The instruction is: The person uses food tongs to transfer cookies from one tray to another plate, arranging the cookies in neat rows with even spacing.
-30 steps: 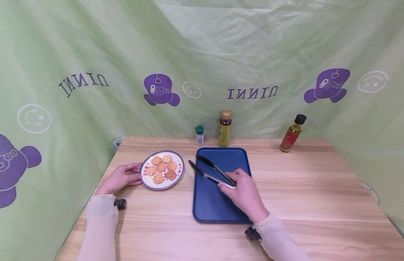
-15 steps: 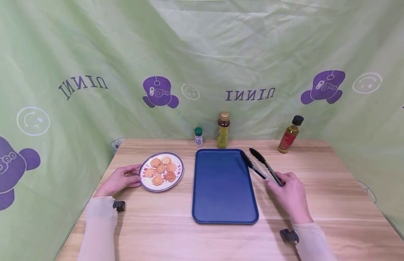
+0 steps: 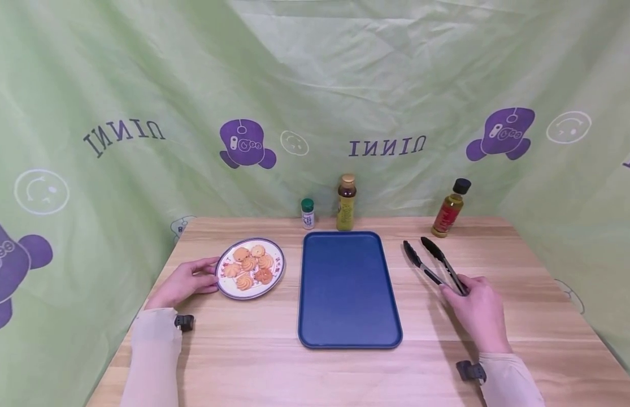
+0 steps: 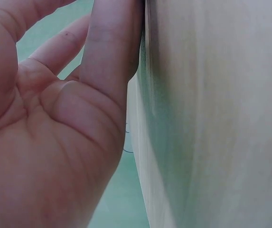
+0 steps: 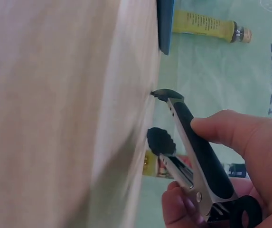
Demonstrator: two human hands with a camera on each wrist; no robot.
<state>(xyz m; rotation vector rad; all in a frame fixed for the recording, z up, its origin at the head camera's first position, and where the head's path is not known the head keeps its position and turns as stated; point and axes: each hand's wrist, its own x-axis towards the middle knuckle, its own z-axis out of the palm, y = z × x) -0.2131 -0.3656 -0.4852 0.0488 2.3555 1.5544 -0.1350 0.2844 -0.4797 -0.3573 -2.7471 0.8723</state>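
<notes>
My right hand (image 3: 474, 311) grips a pair of black-tipped metal tongs (image 3: 434, 264) by the handle end, right of the blue tray (image 3: 347, 288). In the right wrist view the tongs (image 5: 192, 156) hang just above the wooden table with their tips apart and my thumb on the black handle. My left hand (image 3: 185, 281) rests on the table with relaxed fingers touching the left rim of a white plate (image 3: 222, 284) holding several swirl cookies (image 3: 251, 265). The left wrist view shows only my palm (image 4: 50, 137) beside the tabletop.
A small green-capped shaker (image 3: 307, 213), a brown-capped yellow bottle (image 3: 346, 202) and a black-capped oil bottle (image 3: 448, 208) stand along the table's back edge. Green printed cloth surrounds the table (image 3: 274, 367) on three sides.
My right hand carried the tongs from over the blue tray to the right, and now holds them low over the table beside the tray. The left hand stayed at the plate.
</notes>
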